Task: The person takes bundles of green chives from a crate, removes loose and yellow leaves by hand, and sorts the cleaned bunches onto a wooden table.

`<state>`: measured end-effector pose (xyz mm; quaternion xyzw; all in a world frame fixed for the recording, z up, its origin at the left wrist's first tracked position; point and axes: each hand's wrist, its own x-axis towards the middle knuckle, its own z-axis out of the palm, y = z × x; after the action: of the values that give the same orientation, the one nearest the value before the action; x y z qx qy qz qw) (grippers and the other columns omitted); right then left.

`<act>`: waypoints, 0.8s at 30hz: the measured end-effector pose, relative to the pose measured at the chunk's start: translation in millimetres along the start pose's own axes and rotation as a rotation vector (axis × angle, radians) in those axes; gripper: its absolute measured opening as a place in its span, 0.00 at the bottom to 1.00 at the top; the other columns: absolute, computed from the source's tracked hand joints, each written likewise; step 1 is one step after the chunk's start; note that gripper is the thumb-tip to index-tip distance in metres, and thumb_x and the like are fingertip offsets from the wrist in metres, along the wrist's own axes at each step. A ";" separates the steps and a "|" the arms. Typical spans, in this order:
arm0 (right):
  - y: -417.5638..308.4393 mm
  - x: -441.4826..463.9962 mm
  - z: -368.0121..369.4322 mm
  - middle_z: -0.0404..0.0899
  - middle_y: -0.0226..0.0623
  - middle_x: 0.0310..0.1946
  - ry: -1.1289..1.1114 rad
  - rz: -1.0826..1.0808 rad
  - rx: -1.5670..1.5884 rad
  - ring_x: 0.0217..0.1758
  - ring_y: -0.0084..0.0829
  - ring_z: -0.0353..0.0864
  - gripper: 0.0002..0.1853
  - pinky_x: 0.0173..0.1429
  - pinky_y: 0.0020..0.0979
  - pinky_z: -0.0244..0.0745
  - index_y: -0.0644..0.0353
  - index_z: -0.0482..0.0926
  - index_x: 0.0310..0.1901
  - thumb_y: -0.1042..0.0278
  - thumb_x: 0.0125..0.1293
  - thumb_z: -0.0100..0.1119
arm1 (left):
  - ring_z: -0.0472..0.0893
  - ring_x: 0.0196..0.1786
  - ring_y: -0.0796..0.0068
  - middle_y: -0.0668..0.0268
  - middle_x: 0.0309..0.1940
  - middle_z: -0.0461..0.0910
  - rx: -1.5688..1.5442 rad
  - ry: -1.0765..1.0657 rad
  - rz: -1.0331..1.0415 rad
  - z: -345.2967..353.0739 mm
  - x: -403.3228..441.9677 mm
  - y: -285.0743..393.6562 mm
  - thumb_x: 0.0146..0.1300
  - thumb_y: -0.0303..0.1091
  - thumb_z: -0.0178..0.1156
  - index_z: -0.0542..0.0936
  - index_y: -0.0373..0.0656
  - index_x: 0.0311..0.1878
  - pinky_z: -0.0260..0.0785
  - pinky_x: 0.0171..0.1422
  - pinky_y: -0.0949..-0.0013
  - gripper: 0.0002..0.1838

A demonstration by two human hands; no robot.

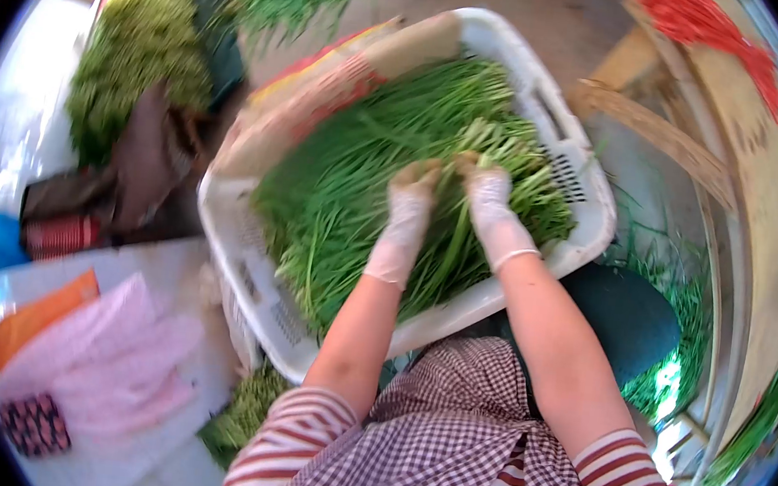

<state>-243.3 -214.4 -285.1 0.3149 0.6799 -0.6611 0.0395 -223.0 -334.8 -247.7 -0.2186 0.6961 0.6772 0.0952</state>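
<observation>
A white plastic basket (588, 220) in front of me is heaped with long garlic chives (345, 211), their pale ends toward the right side. My left hand (416, 189), in a white glove with yellow-brown stained fingers, is closed on chives in the middle of the heap. Just to its right, my right hand (487, 182), gloved the same way, has its fingers curled round chives near the pale ends. A narrow gap separates the two hands. Both sets of fingertips are partly hidden and a little blurred.
Printed cardboard (328, 97) lines the basket's far left side. A wooden bench (744, 155) on the right bears red strips (709, 30). Another heap of greens (145, 51) lies at the upper left. Pink cloth (106, 356) lies at the lower left.
</observation>
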 end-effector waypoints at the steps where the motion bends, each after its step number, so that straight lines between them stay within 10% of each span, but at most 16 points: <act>1: -17.9 -15.7 -7.3 0.83 0.32 0.27 -0.100 0.034 0.127 0.26 0.24 0.77 0.11 0.33 0.28 0.71 0.60 0.85 0.37 0.64 0.57 0.71 | 0.73 0.22 0.87 0.71 0.32 0.84 -0.067 -0.003 0.015 4.5 -14.4 -0.7 0.66 0.33 0.61 0.84 0.42 0.47 0.62 0.23 0.81 0.10; 8: -53.2 -66.8 -52.8 0.78 0.24 0.25 -0.093 -0.003 0.199 0.26 0.20 0.71 0.18 0.33 0.25 0.66 0.58 0.83 0.41 0.50 0.64 0.65 | 0.72 0.18 0.85 0.63 0.34 0.85 0.190 0.031 0.171 -26.1 -103.8 79.1 0.73 0.37 0.52 0.80 0.38 0.52 0.63 0.18 0.80 0.14; 10: -54.8 -75.9 -69.9 0.78 0.26 0.26 -0.094 -0.073 0.249 0.26 0.20 0.72 0.23 0.35 0.25 0.68 0.59 0.83 0.42 0.43 0.64 0.63 | 0.78 0.24 0.81 0.63 0.38 0.84 0.712 -0.124 1.117 -72.2 -126.0 68.7 0.75 0.37 0.49 0.79 0.40 0.55 0.72 0.26 0.77 0.15; 11: -58.5 -80.3 -77.8 0.79 0.27 0.26 -0.104 -0.096 0.285 0.27 0.21 0.73 0.25 0.36 0.25 0.69 0.59 0.82 0.42 0.40 0.63 0.62 | 0.83 0.34 0.74 0.61 0.41 0.83 0.566 -0.594 0.275 -99.6 -162.5 92.7 0.74 0.33 0.48 0.78 0.41 0.57 0.79 0.40 0.71 0.14; 15: -38.8 -85.8 -104.6 0.75 0.31 0.22 -0.093 0.015 0.591 0.26 0.31 0.77 0.30 0.34 0.33 0.75 0.64 0.80 0.42 0.37 0.64 0.58 | 0.82 0.47 0.54 0.52 0.47 0.81 1.626 -1.359 -0.098 -163.1 -225.9 99.3 0.61 0.44 0.63 0.78 0.45 0.57 0.76 0.54 0.58 0.22; 20: -11.1 -68.0 -124.0 0.75 0.32 0.26 0.098 0.235 0.761 0.26 0.30 0.75 0.20 0.31 0.34 0.75 0.63 0.80 0.45 0.51 0.65 0.64 | 0.75 0.60 0.55 0.52 0.58 0.75 0.968 -0.275 0.694 -101.2 -156.8 116.1 0.53 0.43 0.71 0.72 0.41 0.63 0.68 0.64 0.59 0.35; 24: -3.2 -73.4 -133.4 0.81 0.28 0.43 0.041 -0.084 0.659 0.36 0.21 0.74 0.19 0.38 0.27 0.72 0.61 0.79 0.54 0.64 0.63 0.67 | 0.63 0.68 0.45 0.44 0.65 0.64 0.968 -0.059 0.956 1.1 -32.1 42.3 0.42 0.50 0.76 0.61 0.30 0.68 0.58 0.71 0.50 0.54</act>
<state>-137.9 -118.5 -231.4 0.2959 0.4427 -0.8399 -0.1053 -213.0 -328.7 -195.8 0.1989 0.9380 0.2625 -0.1086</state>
